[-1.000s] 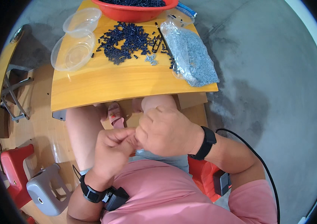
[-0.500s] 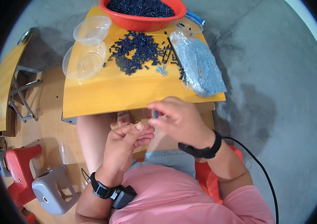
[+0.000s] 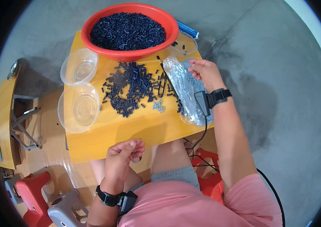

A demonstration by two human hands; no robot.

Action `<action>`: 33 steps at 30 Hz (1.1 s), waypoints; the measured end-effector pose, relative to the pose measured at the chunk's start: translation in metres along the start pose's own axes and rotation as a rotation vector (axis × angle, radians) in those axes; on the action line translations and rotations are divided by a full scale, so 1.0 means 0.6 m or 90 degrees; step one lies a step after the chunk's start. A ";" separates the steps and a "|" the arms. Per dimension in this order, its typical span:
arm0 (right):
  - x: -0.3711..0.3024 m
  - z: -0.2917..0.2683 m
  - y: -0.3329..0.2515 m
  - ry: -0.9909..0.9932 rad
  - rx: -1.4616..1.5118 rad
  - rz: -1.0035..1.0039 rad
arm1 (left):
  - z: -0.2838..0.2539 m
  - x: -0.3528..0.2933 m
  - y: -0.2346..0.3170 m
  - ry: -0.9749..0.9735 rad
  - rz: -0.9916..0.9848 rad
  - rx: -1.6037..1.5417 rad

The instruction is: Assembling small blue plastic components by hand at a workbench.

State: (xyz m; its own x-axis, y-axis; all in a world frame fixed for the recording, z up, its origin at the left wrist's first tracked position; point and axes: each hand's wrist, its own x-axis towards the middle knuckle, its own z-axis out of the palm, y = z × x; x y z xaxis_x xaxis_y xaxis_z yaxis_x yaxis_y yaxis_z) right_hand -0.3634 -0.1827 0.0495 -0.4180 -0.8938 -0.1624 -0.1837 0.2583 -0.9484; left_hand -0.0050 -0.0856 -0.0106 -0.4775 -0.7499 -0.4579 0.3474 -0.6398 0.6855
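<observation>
My left hand [image 3: 124, 157] is raised in front of the near table edge, thumb pressed against curled fingers; anything between them is too small to make out. My right hand [image 3: 207, 74] hovers at the far right over a clear plastic bag [image 3: 181, 90] of small silvery metal pieces. Its thumb and fingertips are drawn together, and I cannot make out what they hold. Left of the bag lies a loose pile of short dark blue cylindrical pieces [image 3: 130, 89]. A little heap of silvery pieces [image 3: 159, 106] sits just in front of that pile.
A red basin [image 3: 130, 55] full of dark pieces stands at the table's back. Two clear round containers [image 3: 80, 66] [image 3: 79, 108] are at the left. Black snips [image 3: 162, 85] and a thin black stick [image 3: 170, 81] lie beside the bag. Stools [image 3: 35, 195] stand on the floor at left.
My right hand has left my left hand and reached forward and right to the bag. My left hand stays pinched near the same place. The view has tilted, showing more of the basin.
</observation>
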 end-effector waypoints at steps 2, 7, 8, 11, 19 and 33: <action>0.042 -0.007 -0.010 0.009 -0.004 -0.015 | -0.004 0.010 0.006 0.001 -0.002 0.001; 0.125 -0.005 -0.039 0.037 0.171 -0.014 | -0.015 0.024 0.013 0.014 -0.021 -0.016; 0.130 -0.005 -0.045 0.092 0.190 -0.012 | -0.016 0.026 0.014 0.018 -0.025 -0.017; 0.129 -0.007 -0.045 0.107 0.096 -0.057 | -0.019 0.029 0.016 0.009 -0.029 -0.037; -0.037 0.072 -0.054 -0.165 -0.208 -0.182 | -0.020 0.032 0.012 0.007 -0.020 -0.066; -0.021 0.183 0.011 -0.148 -0.431 -0.394 | -0.022 0.026 0.007 -0.002 0.002 -0.093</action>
State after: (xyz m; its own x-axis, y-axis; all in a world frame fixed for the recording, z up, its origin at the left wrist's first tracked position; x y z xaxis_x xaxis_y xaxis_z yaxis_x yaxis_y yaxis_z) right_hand -0.2617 -0.2101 0.0156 0.1016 -0.9751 0.1970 -0.8213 -0.1940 -0.5365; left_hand -0.0002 -0.1025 -0.0224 -0.4786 -0.7520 -0.4533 0.4635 -0.6548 0.5970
